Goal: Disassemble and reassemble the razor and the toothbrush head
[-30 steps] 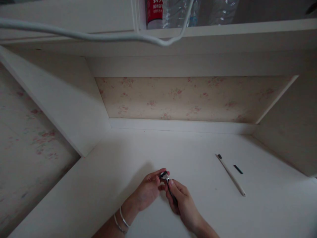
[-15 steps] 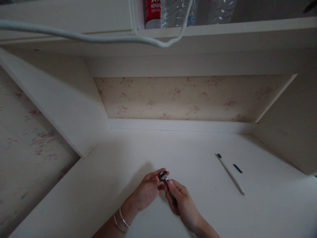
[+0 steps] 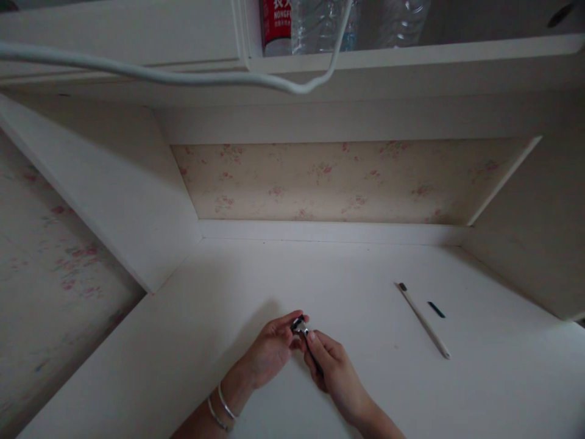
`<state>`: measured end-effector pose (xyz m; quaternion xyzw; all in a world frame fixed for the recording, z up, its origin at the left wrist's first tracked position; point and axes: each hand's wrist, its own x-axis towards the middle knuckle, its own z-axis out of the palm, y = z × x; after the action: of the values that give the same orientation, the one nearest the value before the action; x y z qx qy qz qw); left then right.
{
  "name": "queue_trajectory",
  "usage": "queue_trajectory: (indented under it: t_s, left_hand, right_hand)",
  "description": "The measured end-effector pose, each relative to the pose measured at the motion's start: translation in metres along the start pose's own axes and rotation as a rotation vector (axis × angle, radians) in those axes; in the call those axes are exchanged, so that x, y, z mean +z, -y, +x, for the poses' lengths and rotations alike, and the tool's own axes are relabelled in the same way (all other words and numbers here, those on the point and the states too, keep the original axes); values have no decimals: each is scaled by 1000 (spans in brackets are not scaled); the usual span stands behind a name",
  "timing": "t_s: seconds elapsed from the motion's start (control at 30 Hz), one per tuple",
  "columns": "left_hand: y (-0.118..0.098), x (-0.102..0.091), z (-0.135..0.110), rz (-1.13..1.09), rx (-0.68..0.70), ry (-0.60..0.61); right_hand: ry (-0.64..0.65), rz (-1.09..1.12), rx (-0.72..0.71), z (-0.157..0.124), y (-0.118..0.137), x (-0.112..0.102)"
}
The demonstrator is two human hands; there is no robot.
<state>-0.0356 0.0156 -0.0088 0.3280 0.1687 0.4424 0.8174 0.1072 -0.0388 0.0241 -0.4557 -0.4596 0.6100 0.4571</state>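
Note:
Between my two hands is a small razor (image 3: 301,327) with a black head, a silvery neck and a dark handle. My right hand (image 3: 336,370) is wrapped round its handle, thumb on top near the neck. The fingers of my left hand (image 3: 270,353) are closed about the razor's head, partly hiding it. Both hands are just above the white desk top (image 3: 274,274). To the right lies a slim white pen-like stick (image 3: 425,323) with a black piece at its far end. Beside it is a short dark strip (image 3: 436,310).
White side panels (image 3: 114,183) and a floral-papered back wall (image 3: 320,183) enclose the desk. Overhead, a shelf (image 3: 411,55) bears clear plastic bottles (image 3: 315,27) and a red-labelled one (image 3: 276,24). A white cable (image 3: 205,78) hangs across in front of the shelf.
The razor's head shows slightly more between my left fingers, while both hands keep their hold. The whole view has shifted a little.

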Motion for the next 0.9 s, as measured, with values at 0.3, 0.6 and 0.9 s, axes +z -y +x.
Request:
queue_trajectory:
  t_s: [0.3,0.6,0.9]
  left_hand:
    - [-3,2,-2,83,38,23]
    - [-7,-1,-3,203,64,73]
    - [-14,4,-3,394,36,37]
  right_hand:
    - [29,6,15,1,-2,-4]
    - [46,-62,8,-2,1,-6]
    - [-61,-329,-143,-2,-5,-5]
